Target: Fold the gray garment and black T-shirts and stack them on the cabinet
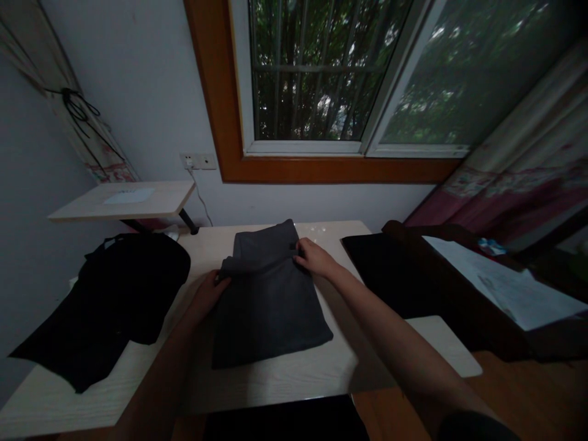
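Note:
A dark grey folded garment (271, 312) lies on the pale wooden table in front of me; its exact kind I cannot make out. Across its upper part a layer is folded over, and a lighter grey strip shows beyond the fold. My left hand (211, 294) grips the left edge at the fold, fingers closed on the cloth. At the right edge of the same fold, my right hand (316, 257) pinches the fabric between thumb and fingers, beside a small dark patch.
Black clothing (124, 294) lies on the table (294, 383) to the left, below a raised shelf (169, 202) with a white sheet. A dark surface (390, 269) and papers (500, 282) are at right. The wall and window (331, 73) stand behind.

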{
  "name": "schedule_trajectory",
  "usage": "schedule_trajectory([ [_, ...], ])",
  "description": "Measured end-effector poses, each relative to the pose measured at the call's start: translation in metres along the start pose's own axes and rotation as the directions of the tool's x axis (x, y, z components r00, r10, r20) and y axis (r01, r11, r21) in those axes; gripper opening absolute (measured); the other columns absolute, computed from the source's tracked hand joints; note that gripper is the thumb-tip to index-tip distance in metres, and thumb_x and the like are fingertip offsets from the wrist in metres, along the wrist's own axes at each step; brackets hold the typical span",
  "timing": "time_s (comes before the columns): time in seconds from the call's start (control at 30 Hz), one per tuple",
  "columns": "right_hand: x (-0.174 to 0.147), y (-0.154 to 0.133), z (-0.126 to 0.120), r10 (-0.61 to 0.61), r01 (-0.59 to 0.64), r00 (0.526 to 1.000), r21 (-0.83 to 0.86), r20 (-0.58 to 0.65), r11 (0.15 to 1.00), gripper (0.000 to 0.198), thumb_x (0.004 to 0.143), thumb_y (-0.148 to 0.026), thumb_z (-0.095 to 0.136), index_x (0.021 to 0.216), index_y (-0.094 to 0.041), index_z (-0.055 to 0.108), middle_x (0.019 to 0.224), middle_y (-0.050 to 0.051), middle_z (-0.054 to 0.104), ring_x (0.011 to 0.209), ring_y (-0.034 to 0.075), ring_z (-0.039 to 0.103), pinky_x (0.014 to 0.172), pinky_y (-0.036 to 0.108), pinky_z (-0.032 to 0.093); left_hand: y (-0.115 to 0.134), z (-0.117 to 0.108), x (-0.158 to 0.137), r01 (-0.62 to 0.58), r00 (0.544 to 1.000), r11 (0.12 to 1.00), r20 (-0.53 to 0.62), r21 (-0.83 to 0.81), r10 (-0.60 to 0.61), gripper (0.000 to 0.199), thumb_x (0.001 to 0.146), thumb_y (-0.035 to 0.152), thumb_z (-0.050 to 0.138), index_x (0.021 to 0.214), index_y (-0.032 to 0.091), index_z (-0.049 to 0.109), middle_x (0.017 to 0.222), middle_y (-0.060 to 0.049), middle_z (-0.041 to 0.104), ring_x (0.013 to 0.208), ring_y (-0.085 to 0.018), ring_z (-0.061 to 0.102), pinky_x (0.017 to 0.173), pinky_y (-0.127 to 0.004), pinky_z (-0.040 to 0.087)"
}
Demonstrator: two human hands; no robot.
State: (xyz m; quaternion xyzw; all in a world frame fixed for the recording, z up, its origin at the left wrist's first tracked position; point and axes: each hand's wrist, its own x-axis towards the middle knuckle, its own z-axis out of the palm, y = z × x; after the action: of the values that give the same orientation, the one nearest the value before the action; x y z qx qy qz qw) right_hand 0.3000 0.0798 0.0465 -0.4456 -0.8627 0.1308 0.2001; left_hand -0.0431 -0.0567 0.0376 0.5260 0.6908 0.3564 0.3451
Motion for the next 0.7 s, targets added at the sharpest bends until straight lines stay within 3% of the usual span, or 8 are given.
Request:
schedule_trajectory([
  [0.1, -0.003, 0.004, 0.016, 0.130, -0.122, 0.991, 0.156, -0.043, 0.980, 0.035, 0.089, -0.023, 0.062, 0.121, -0.017, 0.052, 0.100, 0.007, 0.066, 0.088, 0.019, 0.062, 0.080, 0.029, 0.046, 0.007, 0.000, -0.004, 0.019, 0.999, 0.999, -0.033, -0.042, -0.020, 0.042, 0.080, 0.046, 0.062, 0.112, 0.019, 0.064, 0.117, -0.010, 0.074, 0.113, -0.031, 0.068, 0.095, -0.041, 0.055],
  [0.2, -0.008, 0.004, 0.028, 0.259, -0.236, 0.965, 0.277, -0.049, 0.931, 0.046, 0.093, -0.030, 0.060, 0.135, -0.020, 0.045, 0.091, 0.003, 0.068, 0.081, 0.018, 0.065, 0.073, 0.027, 0.046, 0.007, 0.001, -0.001, 0.064, 0.997, 0.992, -0.037, -0.110, -0.069, 0.043, 0.082, 0.049, 0.062, 0.113, 0.020, 0.063, 0.113, -0.009, 0.075, 0.108, -0.029, 0.071, 0.090, -0.038, 0.057],
  [0.33, -0.013, 0.002, 0.036, 0.343, -0.321, 0.939, 0.310, -0.016, 0.895, 0.057, 0.091, -0.043, 0.064, 0.140, -0.022, 0.044, 0.086, 0.002, 0.069, 0.078, 0.020, 0.067, 0.069, 0.027, 0.046, -0.003, 0.004, 0.013, 0.114, 0.993, 0.965, -0.009, -0.234, -0.119, 0.058, 0.083, 0.054, 0.066, 0.130, 0.021, 0.055, 0.109, -0.010, 0.075, 0.095, -0.025, 0.073, 0.081, -0.036, 0.058],
  [0.47, -0.014, 0.003, 0.040, 0.360, -0.343, 0.933, 0.317, 0.004, 0.884, 0.065, 0.086, -0.037, 0.070, 0.143, -0.023, 0.042, 0.086, 0.001, 0.068, 0.077, 0.020, 0.066, 0.067, 0.027, 0.045, -0.013, 0.006, 0.031, 0.078, 0.997, 0.960, 0.001, -0.268, -0.080, 0.074, 0.080, 0.061, 0.067, 0.141, 0.023, 0.047, 0.103, -0.009, 0.074, 0.086, -0.024, 0.072, 0.075, -0.036, 0.056],
  [0.6, -0.020, 0.007, 0.045, 0.346, -0.303, 0.938, 0.418, -0.027, 0.856, 0.059, 0.086, -0.032, 0.067, 0.140, -0.024, 0.044, 0.084, -0.002, 0.066, 0.078, 0.018, 0.065, 0.070, 0.027, 0.046, -0.013, 0.007, 0.043, 0.016, 1.000, 0.970, -0.003, -0.242, -0.017, 0.059, 0.081, 0.065, 0.061, 0.123, 0.024, 0.060, 0.103, -0.006, 0.071, 0.091, -0.024, 0.069, 0.078, -0.035, 0.053],
  [0.7, -0.026, 0.008, 0.051, 0.327, -0.254, 0.942, 0.474, -0.078, 0.843, 0.056, 0.087, -0.033, 0.064, 0.139, -0.024, 0.044, 0.083, -0.003, 0.064, 0.077, 0.017, 0.064, 0.073, 0.028, 0.046, -0.008, 0.006, 0.045, -0.009, 1.000, 0.978, 0.012, -0.207, 0.012, 0.052, 0.077, 0.062, 0.063, 0.111, 0.023, 0.061, 0.099, -0.004, 0.070, 0.091, -0.023, 0.066, 0.077, -0.033, 0.052],
])
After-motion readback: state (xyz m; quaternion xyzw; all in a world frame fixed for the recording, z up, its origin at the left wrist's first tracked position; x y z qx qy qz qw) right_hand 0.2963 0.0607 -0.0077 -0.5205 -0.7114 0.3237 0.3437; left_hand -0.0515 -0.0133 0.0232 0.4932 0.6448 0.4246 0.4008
